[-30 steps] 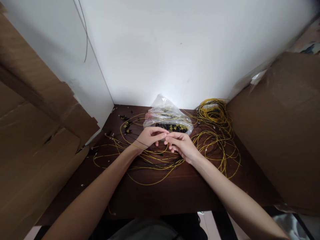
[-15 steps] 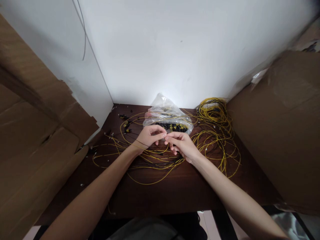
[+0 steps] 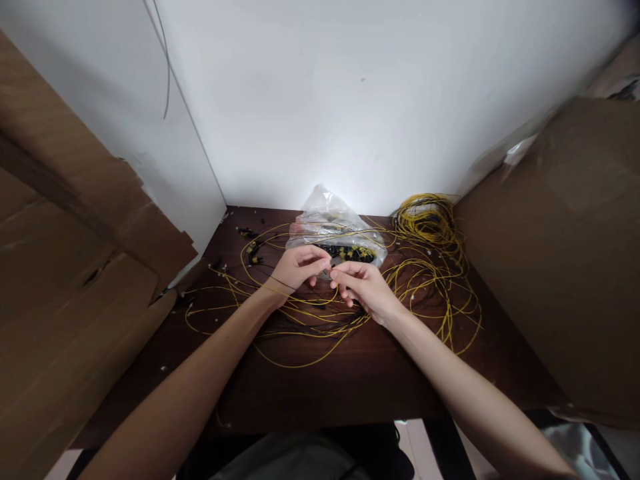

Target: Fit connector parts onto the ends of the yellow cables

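Observation:
My left hand [image 3: 297, 267] and my right hand [image 3: 364, 288] meet fingertip to fingertip over the middle of a dark wooden table [image 3: 350, 380]. Both pinch something small between thumb and forefinger; it is too small to make out. Loose yellow wires [image 3: 310, 320] lie tangled under and around the hands. Just behind the fingers sits a clear plastic bag [image 3: 335, 230] with small black and yellow parts inside.
A coil of yellow wire [image 3: 427, 223] rests at the back right by the white wall. Large cardboard sheets stand on the left [image 3: 75, 267] and the right [image 3: 565, 267], hemming the table in. A few small black connectors [image 3: 253, 250] lie at the back left.
The hands have stayed together with only slight finger movement; the left fingers have curled a little more over the pinch. Nothing else has moved.

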Tool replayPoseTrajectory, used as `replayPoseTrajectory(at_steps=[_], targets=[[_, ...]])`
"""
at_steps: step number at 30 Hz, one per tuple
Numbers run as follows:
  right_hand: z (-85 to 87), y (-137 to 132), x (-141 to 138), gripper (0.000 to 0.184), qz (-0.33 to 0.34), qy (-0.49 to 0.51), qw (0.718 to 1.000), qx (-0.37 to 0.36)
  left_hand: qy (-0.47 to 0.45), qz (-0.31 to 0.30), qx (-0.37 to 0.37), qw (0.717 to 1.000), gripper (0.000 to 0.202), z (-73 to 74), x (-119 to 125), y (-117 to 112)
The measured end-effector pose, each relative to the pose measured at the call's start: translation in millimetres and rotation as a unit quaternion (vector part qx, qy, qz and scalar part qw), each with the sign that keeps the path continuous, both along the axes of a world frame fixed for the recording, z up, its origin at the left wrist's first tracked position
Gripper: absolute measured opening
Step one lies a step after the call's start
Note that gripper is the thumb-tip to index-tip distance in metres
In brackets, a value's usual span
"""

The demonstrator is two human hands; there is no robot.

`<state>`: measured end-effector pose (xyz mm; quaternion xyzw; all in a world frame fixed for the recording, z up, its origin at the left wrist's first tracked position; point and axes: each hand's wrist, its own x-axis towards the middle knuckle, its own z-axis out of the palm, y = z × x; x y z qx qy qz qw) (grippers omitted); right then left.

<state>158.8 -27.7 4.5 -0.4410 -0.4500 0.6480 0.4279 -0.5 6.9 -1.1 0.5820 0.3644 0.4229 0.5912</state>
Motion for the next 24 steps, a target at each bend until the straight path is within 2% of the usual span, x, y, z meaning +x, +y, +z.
replayPoseTrajectory(at_steps=[6, 9, 12, 15, 18, 20, 24], targets=[[3.0, 1, 3, 0.023, 0.0, 0.026, 1.0, -0.007, -0.017, 0.01, -0.003, 1.0, 0.022, -0.9, 0, 1], [4.4, 3, 7, 0.018, 0.001, 0.081, 0.997, -0.018, -0.023, 0.011, -0.006, 1.0, 0.023, -0.7, 0, 0], [7.7, 8, 11, 0.012, -0.03, 0.162, 0.986, -0.039, -0.04, -0.002, -0.025, 0.999, 0.024, 0.5, 0, -2], [13.0, 14, 17, 0.002, -0.095, 0.272, 0.955, -0.066, -0.042, -0.024, -0.042, 0.998, 0.023, 3.1, -1, -3], [17.0, 21, 27, 0.016, -0.167, 0.366, 0.912, -0.079, -0.042, -0.048, -0.041, 0.997, 0.023, 6.1, -1, -5], [18.0, 26, 35, 0.022, -0.22, 0.396, 0.889, -0.066, -0.046, -0.069, -0.043, 0.996, 0.022, 7.7, -2, -6], [19.0, 35, 54, 0.023, -0.321, 0.414, 0.852, -0.028, -0.073, -0.089, -0.049, 0.992, 0.02, 9.6, -2, -7]])
